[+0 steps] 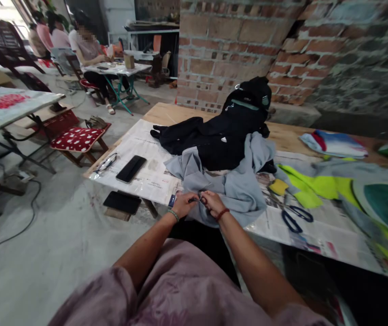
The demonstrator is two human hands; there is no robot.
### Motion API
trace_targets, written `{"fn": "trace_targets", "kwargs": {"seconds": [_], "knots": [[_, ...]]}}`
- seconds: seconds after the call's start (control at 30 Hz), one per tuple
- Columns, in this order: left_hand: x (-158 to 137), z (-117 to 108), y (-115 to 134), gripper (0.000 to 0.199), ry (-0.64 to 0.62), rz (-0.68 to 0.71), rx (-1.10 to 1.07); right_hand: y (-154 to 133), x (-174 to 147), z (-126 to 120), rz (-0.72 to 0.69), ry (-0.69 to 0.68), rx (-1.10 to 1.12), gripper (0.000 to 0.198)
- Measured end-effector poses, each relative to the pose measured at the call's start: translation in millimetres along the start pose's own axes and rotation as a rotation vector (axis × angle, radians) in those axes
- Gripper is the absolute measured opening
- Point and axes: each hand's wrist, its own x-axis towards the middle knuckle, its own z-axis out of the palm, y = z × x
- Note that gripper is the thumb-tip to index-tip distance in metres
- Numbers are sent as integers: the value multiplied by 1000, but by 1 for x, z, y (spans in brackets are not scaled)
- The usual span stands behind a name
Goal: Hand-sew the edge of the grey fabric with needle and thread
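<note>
Close together at the table's near edge, my left hand [183,204] and my right hand [213,202] are both closed in a pinch. Something small and dark shows between their fingertips, too small to name. Under and behind them spreads grey cloth [244,194], hanging over the edge towards my lap. It runs up to a black garment [210,136] with a small white logo, heaped on the table. To the right of my right hand lie scissors [294,217] with dark blue handles, beside a yellow piece [278,186].
Newspaper [149,140] covers much of the wooden table. A black phone [131,169] and glasses [107,163] lie left. A grey and neon-yellow garment [312,183] and folded cloth [333,144] lie right. A red-cushioned chair [78,138] stands left; people [88,50] sit behind.
</note>
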Motion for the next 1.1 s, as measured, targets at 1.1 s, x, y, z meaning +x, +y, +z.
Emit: {"fn": "trace_targets", "kwargs": {"seconds": [1.1], "knots": [[2,9,-10,18,6,-10,-22,7,-3,6,-47,47,-104,18]]}}
